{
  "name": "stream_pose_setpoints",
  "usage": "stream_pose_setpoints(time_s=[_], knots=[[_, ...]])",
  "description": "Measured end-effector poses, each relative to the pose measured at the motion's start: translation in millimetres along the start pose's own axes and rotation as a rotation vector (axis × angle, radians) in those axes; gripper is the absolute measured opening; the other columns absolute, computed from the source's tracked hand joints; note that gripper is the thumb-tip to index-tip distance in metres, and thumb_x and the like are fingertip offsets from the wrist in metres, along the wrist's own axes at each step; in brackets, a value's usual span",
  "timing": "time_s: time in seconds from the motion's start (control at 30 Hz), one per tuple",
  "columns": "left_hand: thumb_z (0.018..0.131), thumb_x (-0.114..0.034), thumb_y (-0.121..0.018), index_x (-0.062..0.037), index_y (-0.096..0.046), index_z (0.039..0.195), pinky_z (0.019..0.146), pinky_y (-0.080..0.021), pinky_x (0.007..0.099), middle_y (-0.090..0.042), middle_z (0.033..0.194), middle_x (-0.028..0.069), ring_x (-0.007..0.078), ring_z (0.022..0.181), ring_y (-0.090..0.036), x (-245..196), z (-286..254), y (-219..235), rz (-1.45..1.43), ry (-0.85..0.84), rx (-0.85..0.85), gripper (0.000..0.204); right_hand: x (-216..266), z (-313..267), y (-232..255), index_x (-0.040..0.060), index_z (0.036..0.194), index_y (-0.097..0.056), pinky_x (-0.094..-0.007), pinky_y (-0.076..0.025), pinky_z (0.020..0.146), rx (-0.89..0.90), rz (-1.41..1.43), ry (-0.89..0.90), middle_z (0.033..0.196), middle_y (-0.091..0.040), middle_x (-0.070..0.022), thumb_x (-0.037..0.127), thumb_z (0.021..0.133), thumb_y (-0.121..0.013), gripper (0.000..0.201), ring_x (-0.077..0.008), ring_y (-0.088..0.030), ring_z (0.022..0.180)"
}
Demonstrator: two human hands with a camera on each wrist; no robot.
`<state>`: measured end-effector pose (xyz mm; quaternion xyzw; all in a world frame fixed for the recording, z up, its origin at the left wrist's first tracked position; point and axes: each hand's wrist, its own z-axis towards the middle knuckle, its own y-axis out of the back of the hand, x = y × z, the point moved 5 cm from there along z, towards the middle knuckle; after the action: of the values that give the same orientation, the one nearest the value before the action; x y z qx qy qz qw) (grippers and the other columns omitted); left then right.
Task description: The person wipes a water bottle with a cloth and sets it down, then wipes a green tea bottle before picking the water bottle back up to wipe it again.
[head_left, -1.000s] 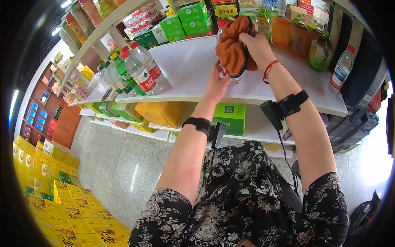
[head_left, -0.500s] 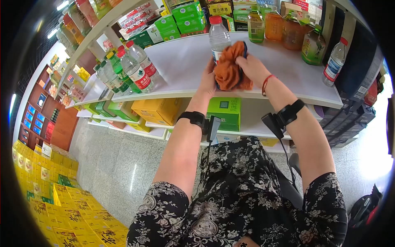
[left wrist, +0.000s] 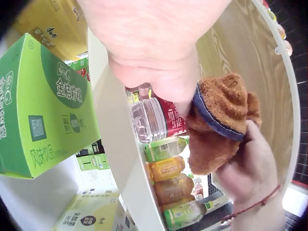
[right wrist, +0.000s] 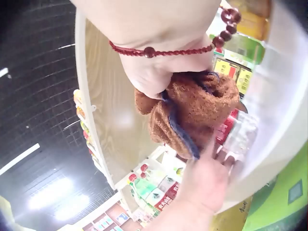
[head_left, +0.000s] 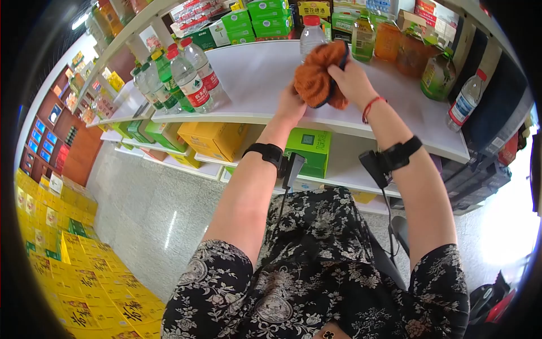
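A clear water bottle point(head_left: 310, 37) with a red cap stands on the white shelf point(head_left: 254, 76). My left hand point(head_left: 291, 104) grips its lower body from the near side; the left wrist view shows my thumb beside the red label of the bottle point(left wrist: 156, 120). My right hand point(head_left: 353, 79) clutches a bunched orange cloth point(head_left: 317, 76) with a dark blue edge and presses it against the bottle's side. The cloth point(left wrist: 219, 120) hides most of the bottle's middle. In the right wrist view, the cloth point(right wrist: 192, 110) sits under my right hand point(right wrist: 154, 72), with the bottle point(right wrist: 238, 134) behind it.
Several water bottles point(head_left: 186, 79) stand at the shelf's left end. Green boxes point(head_left: 248, 22) and tea and juice bottles point(head_left: 395, 45) line the back. One water bottle point(head_left: 463, 104) stands far right. A green carton point(head_left: 307, 150) sits on the lower shelf. Yellow cartons point(head_left: 84, 282) cover the floor at left.
The cloth covered the bottle's top a second ago; it has slid down the body, and the red cap now shows above it. Both hands keep their hold.
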<state>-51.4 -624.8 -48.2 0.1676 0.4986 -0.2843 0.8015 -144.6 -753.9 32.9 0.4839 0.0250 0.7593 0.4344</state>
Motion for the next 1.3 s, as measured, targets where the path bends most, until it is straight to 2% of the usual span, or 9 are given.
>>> stream_pose_setpoints(time_s=[0.23, 0.3, 0.43, 0.5, 0.63, 0.7, 1.03, 1.23, 1.3], knots=[[0.092, -0.015, -0.058, -0.0059, -0.036, 0.142, 0.095, -0.041, 0.0288, -0.055, 0.126, 0.0105, 0.0169, 0.115, -0.050, 10, 4, 0, -0.166, 0.172, -0.002, 0.056, -40, -35, -10, -0.0155, 0.093, -0.056, -0.0353, -0.046, 0.072, 0.318, -0.046, -0.302, 0.076, -0.060, -0.0157, 0.030, 0.085, -0.052, 0.047, -0.0215, -0.056, 0.074], [0.092, -0.013, -0.056, -0.0033, -0.034, 0.143, 0.095, -0.042, 0.0303, -0.052, 0.129, 0.0110, 0.0175, 0.115, -0.051, -2, 2, -3, -0.267, 0.128, 0.011, 0.056, -41, -30, -9, -0.0110, 0.107, -0.055, -0.0407, -0.045, 0.085, 0.246, 0.087, -0.396, 0.099, -0.061, -0.0310, 0.034, 0.083, -0.051, 0.051, -0.0419, -0.059, 0.100], [0.092, -0.014, -0.056, -0.0001, -0.032, 0.143, 0.097, -0.041, 0.0309, -0.052, 0.130, 0.0102, 0.0167, 0.114, -0.051, -10, -2, -5, -0.296, 0.099, 0.020, 0.057, -11, 6, 14, -0.0099, 0.103, -0.058, -0.0410, -0.045, 0.083, 0.227, -0.111, -0.126, 0.098, -0.062, -0.0293, 0.033, 0.081, -0.052, 0.049, -0.0402, -0.060, 0.097], [0.092, -0.017, -0.057, -0.0027, -0.035, 0.142, 0.095, -0.041, 0.0301, -0.054, 0.127, 0.0092, 0.0161, 0.113, -0.052, -4, -1, -4, -0.273, 0.067, 0.029, 0.056, -2, 28, 26, -0.0094, 0.090, -0.059, -0.0332, -0.045, 0.071, 0.083, -0.162, -0.129, 0.082, -0.060, -0.0115, 0.028, 0.082, -0.056, 0.038, -0.0179, -0.055, 0.076], [0.091, -0.019, -0.058, -0.0100, -0.041, 0.140, 0.092, -0.042, 0.0303, -0.057, 0.121, 0.0106, 0.0184, 0.109, -0.054, -7, -1, -4, -0.200, -0.009, 0.042, 0.053, 23, 32, 30, -0.0074, 0.092, -0.061, -0.0321, -0.045, 0.069, -0.043, 0.094, -0.131, 0.085, -0.060, -0.0083, 0.029, 0.081, -0.057, 0.038, -0.0170, -0.055, 0.077], [0.089, -0.021, -0.060, -0.0120, -0.043, 0.139, 0.093, -0.043, 0.0313, -0.057, 0.120, 0.0125, 0.0208, 0.107, -0.055, 11, 8, -2, -0.126, -0.039, 0.024, 0.053, 8, 37, 24, -0.0088, 0.098, -0.061, -0.0388, -0.045, 0.085, -0.028, 0.064, -0.041, 0.096, -0.064, -0.0265, 0.033, 0.079, -0.056, 0.046, -0.0359, -0.061, 0.096], [0.090, -0.022, -0.062, -0.0080, -0.042, 0.138, 0.091, -0.044, 0.0295, -0.058, 0.118, 0.0101, 0.0184, 0.106, -0.055, -2, -1, 2, 0.158, 0.119, -0.064, 0.054, -66, -14, -10, -0.0065, 0.102, -0.060, -0.0403, -0.044, 0.086, 0.215, -0.083, -0.192, 0.100, -0.063, -0.0282, 0.034, 0.081, -0.055, 0.046, -0.0397, -0.059, 0.100], [0.084, -0.032, -0.069, -0.0035, -0.043, 0.135, 0.085, -0.049, 0.0341, -0.062, 0.112, 0.0144, 0.0232, 0.101, -0.059, 10, 8, -2, -0.116, -0.024, -0.011, 0.064, -27, 24, 24, -0.0089, 0.094, -0.060, -0.0380, -0.046, 0.076, 0.225, -0.395, -0.130, 0.087, -0.064, -0.0209, 0.033, 0.079, -0.056, 0.045, -0.0305, -0.061, 0.086], [0.082, -0.035, -0.071, -0.0030, -0.043, 0.135, 0.086, -0.048, 0.0338, -0.062, 0.112, 0.0150, 0.0234, 0.101, -0.059, 11, 7, 0, -0.035, -0.021, -0.029, 0.068, -2, 31, 33, -0.0094, 0.093, -0.060, -0.0351, -0.047, 0.070, 0.104, -0.018, -0.196, 0.085, -0.064, -0.0169, 0.031, 0.080, -0.057, 0.042, -0.0225, -0.060, 0.082]])
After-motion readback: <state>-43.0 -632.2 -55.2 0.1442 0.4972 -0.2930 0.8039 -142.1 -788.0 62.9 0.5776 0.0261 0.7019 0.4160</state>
